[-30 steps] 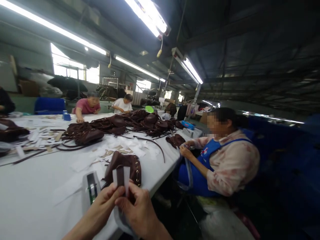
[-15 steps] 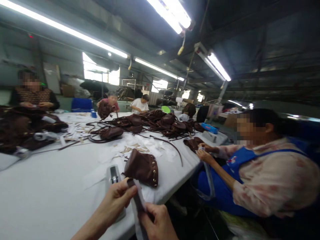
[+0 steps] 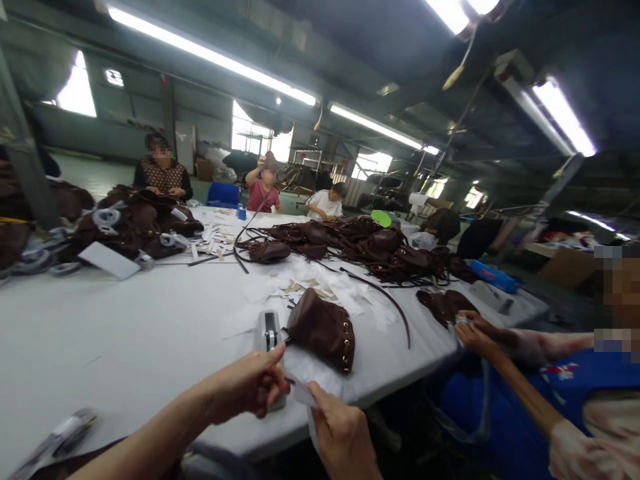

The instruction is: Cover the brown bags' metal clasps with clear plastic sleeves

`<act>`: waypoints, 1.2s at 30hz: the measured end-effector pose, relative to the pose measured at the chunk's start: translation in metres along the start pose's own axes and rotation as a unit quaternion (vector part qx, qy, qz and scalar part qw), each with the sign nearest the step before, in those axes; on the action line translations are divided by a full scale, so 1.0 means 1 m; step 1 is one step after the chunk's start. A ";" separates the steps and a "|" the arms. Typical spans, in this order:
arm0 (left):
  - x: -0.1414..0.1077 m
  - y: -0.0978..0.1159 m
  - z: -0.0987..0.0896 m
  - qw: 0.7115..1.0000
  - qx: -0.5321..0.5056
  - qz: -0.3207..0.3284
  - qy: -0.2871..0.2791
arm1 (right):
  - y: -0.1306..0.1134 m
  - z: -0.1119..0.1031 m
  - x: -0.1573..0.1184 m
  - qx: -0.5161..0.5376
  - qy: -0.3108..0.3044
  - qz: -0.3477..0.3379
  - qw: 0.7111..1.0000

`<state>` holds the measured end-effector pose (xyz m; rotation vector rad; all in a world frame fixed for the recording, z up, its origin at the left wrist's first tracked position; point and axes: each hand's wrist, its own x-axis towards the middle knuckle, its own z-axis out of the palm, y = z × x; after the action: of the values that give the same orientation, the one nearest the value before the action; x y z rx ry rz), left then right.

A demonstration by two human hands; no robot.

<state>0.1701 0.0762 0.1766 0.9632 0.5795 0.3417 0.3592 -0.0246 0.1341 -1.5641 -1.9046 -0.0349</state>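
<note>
Near the table's front edge, my left hand (image 3: 255,387) is closed on one end of a strip, its thumb pointing up and right. My right hand (image 3: 343,427) grips the pale strip (image 3: 301,392) a little further along; part of it hangs below. Just beyond my hands lies a dark brown leather bag (image 3: 323,328) with metal eyelets along its right edge. A grey and white device (image 3: 270,328) rests left of the bag, partly covered by my left hand.
White scraps (image 3: 305,288) and a long brown strap (image 3: 387,300) lie behind the bag. Piles of brown bags (image 3: 350,243) cover the far side. At right, a co-worker's hands (image 3: 473,330) hold work at the table edge. Other people sit across the table (image 3: 165,320).
The view has swung left, so the scene sits further right. My left hand has turned, and less of the strip shows between my hands. A person across the table has raised an arm.
</note>
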 end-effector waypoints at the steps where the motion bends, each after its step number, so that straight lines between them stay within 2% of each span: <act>1: -0.002 -0.001 -0.005 1.000 0.019 -0.019 -0.013 | 0.002 0.003 -0.001 -0.014 -0.003 -0.017 1.000; 3: -0.007 -0.004 -0.012 0.997 0.028 -0.048 -0.048 | 0.002 0.005 -0.001 -0.007 -0.005 -0.028 1.000; 5: -0.011 -0.009 -0.013 0.996 0.007 -0.053 -0.076 | -0.004 0.005 0.002 0.038 -0.008 -0.010 0.999; 7: -0.013 -0.013 -0.010 0.996 -0.021 0.010 -0.085 | -0.014 0.004 0.007 0.118 -0.020 0.046 0.992; 9: -0.014 -0.017 -0.003 0.991 -0.041 0.097 -0.080 | -0.026 0.006 0.012 0.218 -0.030 0.122 0.968; 12: -0.009 -0.023 0.008 0.982 -0.060 0.174 -0.046 | -0.040 0.012 0.016 0.364 -0.030 0.211 0.906; 16: 0.001 -0.028 0.012 0.972 -0.004 0.234 0.030 | -0.047 0.018 0.016 0.489 -0.044 0.263 0.831; 19: 0.005 -0.027 0.008 0.946 0.078 0.307 0.072 | -0.045 0.018 0.015 0.568 -0.052 0.268 0.776; 21: 0.007 -0.026 0.005 0.923 0.128 0.351 0.091 | -0.045 0.017 0.016 0.630 -0.046 0.288 0.720; 23: 0.008 -0.026 0.002 0.905 0.171 0.376 0.107 | -0.046 0.015 0.018 0.673 -0.045 0.313 0.669; 24: 0.007 -0.027 0.002 0.898 0.193 0.380 0.113 | -0.047 0.015 0.019 0.681 -0.045 0.322 0.657; 30: -0.001 -0.030 0.001 0.865 0.305 0.384 0.110 | -0.052 0.014 0.023 0.666 -0.053 0.325 0.669; 33: -0.002 -0.028 0.002 0.849 0.331 0.395 0.115 | -0.051 0.012 0.023 0.688 -0.049 0.337 0.640; 36: 0.001 -0.030 -0.001 0.823 0.371 0.420 0.090 | -0.047 0.009 0.020 0.711 -0.058 0.337 0.614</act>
<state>0.1712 0.0613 0.1509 1.9584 0.4233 1.0553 0.3124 -0.0170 0.1551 -0.8790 -0.6379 1.5279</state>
